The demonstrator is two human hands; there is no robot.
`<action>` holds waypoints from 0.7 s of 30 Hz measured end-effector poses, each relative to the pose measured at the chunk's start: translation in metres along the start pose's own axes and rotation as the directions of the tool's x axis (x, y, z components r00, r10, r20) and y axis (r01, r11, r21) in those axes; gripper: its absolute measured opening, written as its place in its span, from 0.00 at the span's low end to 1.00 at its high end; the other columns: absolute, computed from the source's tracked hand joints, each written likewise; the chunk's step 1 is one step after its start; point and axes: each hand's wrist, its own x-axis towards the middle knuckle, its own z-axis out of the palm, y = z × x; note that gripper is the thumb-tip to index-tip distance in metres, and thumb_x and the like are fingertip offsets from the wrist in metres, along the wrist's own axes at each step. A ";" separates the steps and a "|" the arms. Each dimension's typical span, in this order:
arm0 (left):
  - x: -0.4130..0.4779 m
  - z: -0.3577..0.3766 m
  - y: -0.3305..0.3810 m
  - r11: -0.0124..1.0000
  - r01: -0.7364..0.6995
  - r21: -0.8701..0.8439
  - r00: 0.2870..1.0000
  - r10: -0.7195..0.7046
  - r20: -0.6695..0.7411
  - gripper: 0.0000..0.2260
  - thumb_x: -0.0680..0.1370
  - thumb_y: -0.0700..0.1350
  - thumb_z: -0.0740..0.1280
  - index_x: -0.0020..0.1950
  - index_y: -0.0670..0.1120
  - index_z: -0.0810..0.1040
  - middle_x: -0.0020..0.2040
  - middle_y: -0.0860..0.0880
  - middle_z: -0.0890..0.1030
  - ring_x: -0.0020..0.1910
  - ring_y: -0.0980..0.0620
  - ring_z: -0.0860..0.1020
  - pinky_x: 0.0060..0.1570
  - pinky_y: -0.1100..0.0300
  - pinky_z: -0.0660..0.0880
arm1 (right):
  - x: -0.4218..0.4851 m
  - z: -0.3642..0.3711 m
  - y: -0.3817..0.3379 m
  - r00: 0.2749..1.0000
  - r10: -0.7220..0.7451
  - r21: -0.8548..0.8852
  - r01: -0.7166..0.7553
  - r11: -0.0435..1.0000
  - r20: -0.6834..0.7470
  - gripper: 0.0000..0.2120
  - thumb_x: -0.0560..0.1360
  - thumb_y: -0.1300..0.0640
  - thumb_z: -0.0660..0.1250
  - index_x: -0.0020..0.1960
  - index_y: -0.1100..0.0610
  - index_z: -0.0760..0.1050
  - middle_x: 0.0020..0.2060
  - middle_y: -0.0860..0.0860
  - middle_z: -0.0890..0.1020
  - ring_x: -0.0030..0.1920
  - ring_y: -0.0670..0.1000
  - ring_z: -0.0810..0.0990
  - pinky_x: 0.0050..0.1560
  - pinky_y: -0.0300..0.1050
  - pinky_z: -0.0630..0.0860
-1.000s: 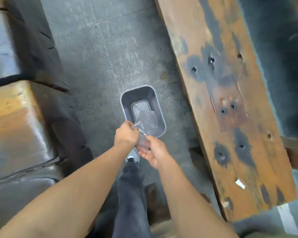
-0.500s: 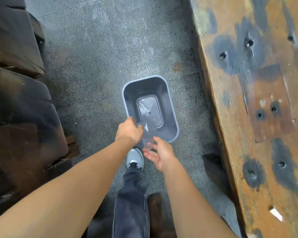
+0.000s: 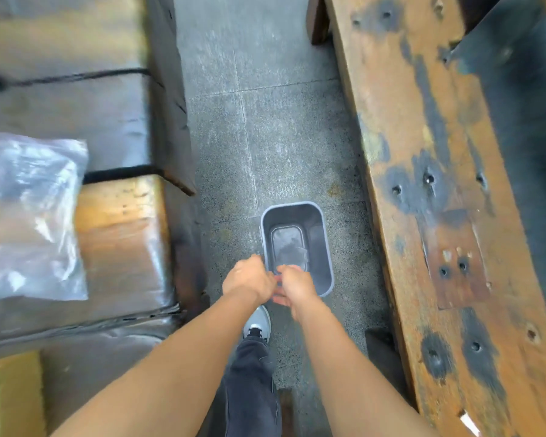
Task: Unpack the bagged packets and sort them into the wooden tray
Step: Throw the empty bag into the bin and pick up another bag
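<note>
Both hands, left hand (image 3: 248,277) and right hand (image 3: 297,287), together over grey rectangular plastic bin (image 3: 320,244); grip indiscernible. Now binned: empty clear wrapper (image 3: 289,247), previously held. Next: clear plastic bag of packets (image 3: 29,216), on desk (image 3: 117,222).

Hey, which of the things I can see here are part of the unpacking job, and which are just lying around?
Job: left hand, right hand, grey bin with a clear wrapper inside, clear plastic bag on the left.
Lying about: stained wooden plank with holes, dark wrapped blocks on the left.
</note>
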 end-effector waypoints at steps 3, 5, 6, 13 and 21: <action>-0.043 -0.044 -0.008 0.999 -0.022 -0.036 0.999 0.021 -0.047 0.14 0.78 0.50 0.60 0.58 0.45 0.78 0.60 0.41 0.80 0.59 0.39 0.79 0.54 0.52 0.75 | -0.046 0.024 -0.020 0.995 -0.082 -0.081 0.086 0.993 0.049 0.09 0.74 0.59 0.63 0.35 0.55 0.76 0.36 0.56 0.80 0.37 0.55 0.78 0.42 0.58 0.81; -0.068 -0.077 -0.016 0.992 -0.052 -0.112 0.996 0.043 -0.081 0.13 0.78 0.47 0.60 0.56 0.43 0.78 0.59 0.39 0.81 0.58 0.38 0.79 0.54 0.52 0.76 | -0.082 0.040 -0.038 0.990 -0.118 -0.053 0.123 0.991 0.083 0.09 0.73 0.60 0.64 0.34 0.56 0.76 0.34 0.56 0.80 0.37 0.55 0.77 0.37 0.52 0.77; -0.079 -0.093 -0.022 0.984 -0.081 -0.160 0.993 0.065 -0.101 0.12 0.77 0.46 0.60 0.55 0.42 0.79 0.57 0.38 0.81 0.58 0.38 0.79 0.53 0.52 0.75 | -0.100 0.049 -0.048 0.985 -0.142 -0.046 0.147 0.988 0.094 0.09 0.74 0.61 0.65 0.34 0.56 0.77 0.34 0.56 0.80 0.36 0.55 0.77 0.37 0.51 0.75; -0.130 -0.211 -0.102 0.917 -0.251 -0.311 0.908 0.111 -0.403 0.06 0.76 0.45 0.64 0.51 0.48 0.79 0.45 0.45 0.83 0.49 0.43 0.80 0.50 0.55 0.76 | -0.194 0.117 -0.104 0.928 -0.291 -0.085 0.318 0.944 0.232 0.07 0.78 0.62 0.60 0.43 0.55 0.73 0.31 0.51 0.75 0.26 0.49 0.71 0.26 0.39 0.67; -0.127 -0.248 -0.219 0.922 -0.078 -0.379 0.840 -0.144 -0.523 0.10 0.77 0.49 0.63 0.55 0.46 0.75 0.49 0.45 0.82 0.51 0.42 0.80 0.52 0.51 0.77 | -0.228 0.202 -0.101 0.914 -0.361 -0.240 0.398 0.885 0.185 0.24 0.68 0.46 0.64 0.62 0.52 0.75 0.53 0.52 0.81 0.49 0.54 0.80 0.52 0.50 0.80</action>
